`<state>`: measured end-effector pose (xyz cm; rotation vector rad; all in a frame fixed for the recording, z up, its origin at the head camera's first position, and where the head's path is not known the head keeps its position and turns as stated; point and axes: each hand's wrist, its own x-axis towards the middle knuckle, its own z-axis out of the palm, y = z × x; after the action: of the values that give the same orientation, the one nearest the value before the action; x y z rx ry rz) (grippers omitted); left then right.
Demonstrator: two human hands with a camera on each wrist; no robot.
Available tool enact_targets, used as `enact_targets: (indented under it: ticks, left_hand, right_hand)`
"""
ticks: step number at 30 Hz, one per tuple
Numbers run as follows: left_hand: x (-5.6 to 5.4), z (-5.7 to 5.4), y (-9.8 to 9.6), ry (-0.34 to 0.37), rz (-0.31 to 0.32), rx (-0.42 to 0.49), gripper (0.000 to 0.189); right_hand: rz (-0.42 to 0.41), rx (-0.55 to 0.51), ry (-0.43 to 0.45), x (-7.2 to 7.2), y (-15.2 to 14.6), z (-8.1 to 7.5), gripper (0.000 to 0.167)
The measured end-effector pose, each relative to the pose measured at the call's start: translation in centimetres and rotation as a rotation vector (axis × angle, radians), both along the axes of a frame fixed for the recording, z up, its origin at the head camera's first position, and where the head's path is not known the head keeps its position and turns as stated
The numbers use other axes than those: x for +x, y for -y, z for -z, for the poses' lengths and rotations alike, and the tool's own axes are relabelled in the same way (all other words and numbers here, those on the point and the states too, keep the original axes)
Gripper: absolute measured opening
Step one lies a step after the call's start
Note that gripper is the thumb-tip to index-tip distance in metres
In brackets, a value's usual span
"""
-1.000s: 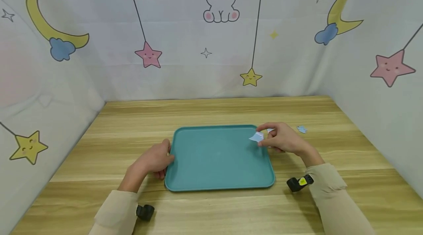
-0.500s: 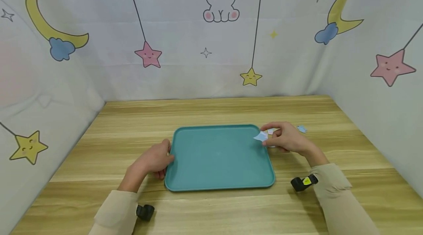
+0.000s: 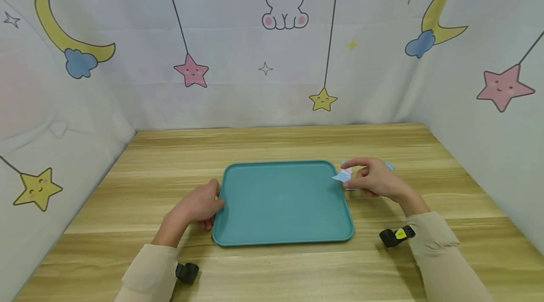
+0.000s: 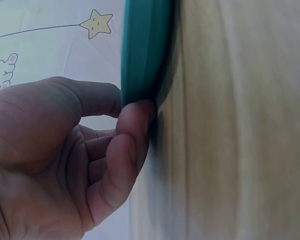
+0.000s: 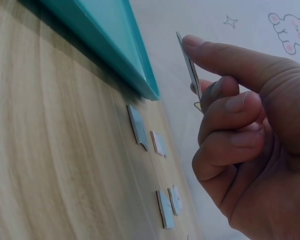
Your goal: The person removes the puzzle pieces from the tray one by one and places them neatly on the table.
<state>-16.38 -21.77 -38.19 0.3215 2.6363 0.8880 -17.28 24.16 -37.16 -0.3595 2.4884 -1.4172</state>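
Observation:
A shallow teal tray (image 3: 282, 203) lies on the wooden table. At its left side my left hand (image 3: 199, 203) grips the rim; in the left wrist view the thumb lies against the tray wall (image 4: 144, 50) and the fingertips are tucked at its underside. Beside the tray's far right corner, my right hand (image 3: 376, 179) pinches a thin, pale blue puzzle piece (image 3: 342, 176) between thumb and fingers. The right wrist view shows this piece (image 5: 192, 70) edge-on, raised above the table, with the other fingers curled below it.
Several flat puzzle pieces lie on the table right of the tray, among them a blue one (image 5: 137, 127), a pale one (image 5: 158, 143) and another blue one (image 5: 165, 210). The right hand partly covers them in the head view. Printed curtains (image 3: 238, 104) stand behind and at both sides.
My right hand has moved right with the puzzle piece, from over the tray's far right corner to just beside it. My left hand stays at the tray rim.

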Motion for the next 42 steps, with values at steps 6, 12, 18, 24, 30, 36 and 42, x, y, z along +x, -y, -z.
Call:
enact_targets:
  ticks: [6, 12, 18, 24, 30, 36, 42]
  left_hand:
    - [-0.1, 0.1, 0.0, -0.001, 0.001, 0.005, 0.006]
    - [-0.1, 0.1, 0.0, -0.002, -0.002, 0.001, 0.006]
    - [0.1, 0.0, 0.0, 0.004, -0.009, -0.003, 0.007]
    - [0.1, -0.1, 0.0, 0.0, -0.012, -0.007, 0.007]
    - [0.1, -0.1, -0.1, 0.002, -0.016, -0.006, 0.007]
    - [0.1, -0.1, -0.1, 0.008, -0.02, -0.011, 0.007]
    - [0.1, -0.1, -0.2, 0.004, -0.017, -0.007, 0.006]
  right_hand:
    - [0.032, 0.016, -0.008, 0.1, -0.8, -0.1, 0.061]
    - [0.031, 0.019, -0.009, 0.3, -1.4, 0.0, 0.059]
    - [0.036, 0.021, -0.013, 0.5, -1.8, -0.1, 0.058]
    - [0.059, 0.025, 0.001, 0.8, -2.4, 0.0, 0.061]
    - [0.071, 0.026, 0.02, 0.7, -3.1, 0.4, 0.065]
    - [0.077, 0.022, 0.023, 0.7, -3.5, 0.7, 0.065]
    - [0.09, 0.02, 0.015, 0.9, -4.1, 0.6, 0.063]
